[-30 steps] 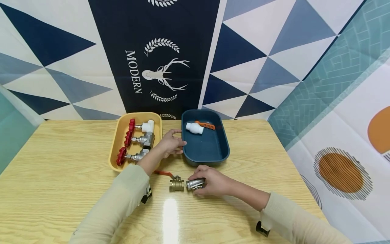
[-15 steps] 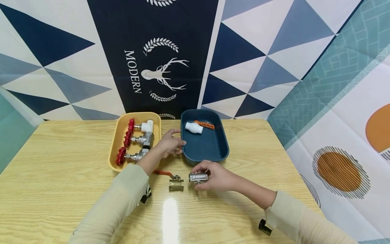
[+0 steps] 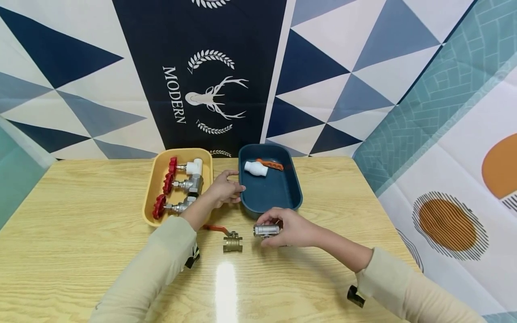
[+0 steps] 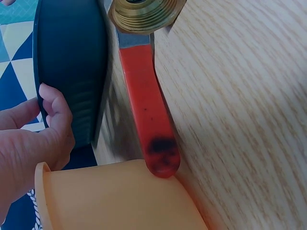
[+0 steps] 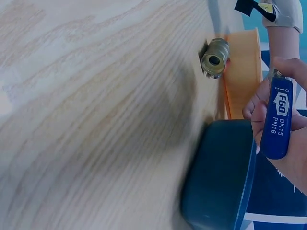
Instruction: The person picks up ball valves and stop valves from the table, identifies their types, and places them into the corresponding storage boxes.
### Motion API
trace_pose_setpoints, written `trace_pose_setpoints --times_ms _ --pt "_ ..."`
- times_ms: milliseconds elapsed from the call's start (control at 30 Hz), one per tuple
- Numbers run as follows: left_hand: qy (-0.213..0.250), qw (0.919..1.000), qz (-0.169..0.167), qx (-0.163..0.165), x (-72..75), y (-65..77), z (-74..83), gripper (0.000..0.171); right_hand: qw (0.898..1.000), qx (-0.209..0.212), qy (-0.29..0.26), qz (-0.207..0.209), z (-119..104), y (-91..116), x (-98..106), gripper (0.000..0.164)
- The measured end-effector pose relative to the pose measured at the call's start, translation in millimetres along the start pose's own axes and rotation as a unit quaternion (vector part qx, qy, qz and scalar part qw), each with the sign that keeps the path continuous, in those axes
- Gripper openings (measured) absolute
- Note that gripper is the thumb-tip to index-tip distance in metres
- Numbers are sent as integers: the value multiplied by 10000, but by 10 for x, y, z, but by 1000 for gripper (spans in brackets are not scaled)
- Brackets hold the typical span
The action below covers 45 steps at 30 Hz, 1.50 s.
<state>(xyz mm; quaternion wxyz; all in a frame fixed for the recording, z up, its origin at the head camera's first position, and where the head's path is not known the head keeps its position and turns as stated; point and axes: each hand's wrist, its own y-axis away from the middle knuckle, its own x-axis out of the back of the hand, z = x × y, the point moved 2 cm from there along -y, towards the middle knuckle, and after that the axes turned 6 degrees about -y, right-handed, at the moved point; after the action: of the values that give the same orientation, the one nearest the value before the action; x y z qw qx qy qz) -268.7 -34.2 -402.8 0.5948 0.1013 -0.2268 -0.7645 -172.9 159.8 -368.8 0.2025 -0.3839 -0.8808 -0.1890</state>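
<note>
Nearest the viewer, 2 cream sleeves reach over a wooden table (image 3: 81,233). The right hand (image 3: 291,232) grips a steel valve (image 3: 266,230), fingers curled round it, holding it just above the table in front of the blue tray (image 3: 297,197); the right wrist view shows the valve's blue handle (image 5: 277,118) lying against the fingers. Just left of it, a brass valve (image 3: 233,242) stands on the table, its red lever (image 3: 215,229) pointing toward the yellow tray (image 3: 149,202); in the left wrist view the lever's tip touches that tray's wall. Farther back, the left hand (image 3: 223,190) rests in the gap between the 2 trays, fingers relaxed and nearly straight, fingertips (image 4: 48,93) touching the blue tray's outer wall, holding nothing. The yellow tray holds 3 valves with red handwheels (image 3: 166,185). The blue tray holds 1 white valve (image 3: 256,168) with an orange lever. Behind the table hangs a patterned cloth (image 3: 210,80) printed "MODERN".
</note>
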Motion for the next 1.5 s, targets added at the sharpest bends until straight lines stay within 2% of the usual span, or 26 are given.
trace_pose_setpoints --times_ms 533,1167,1500 --pt "53 10000 2 7 2 -2 -21 59 9997 94 97 185 -103 -3 231 37" --pt "136 9999 -11 -99 -8 5 -26 59 9984 139 517 195 -185 -170 492 37" --pt "131 9998 -19 -132 -19 17 -30 59 9984 -62 535 142 -138 -256 596 38"
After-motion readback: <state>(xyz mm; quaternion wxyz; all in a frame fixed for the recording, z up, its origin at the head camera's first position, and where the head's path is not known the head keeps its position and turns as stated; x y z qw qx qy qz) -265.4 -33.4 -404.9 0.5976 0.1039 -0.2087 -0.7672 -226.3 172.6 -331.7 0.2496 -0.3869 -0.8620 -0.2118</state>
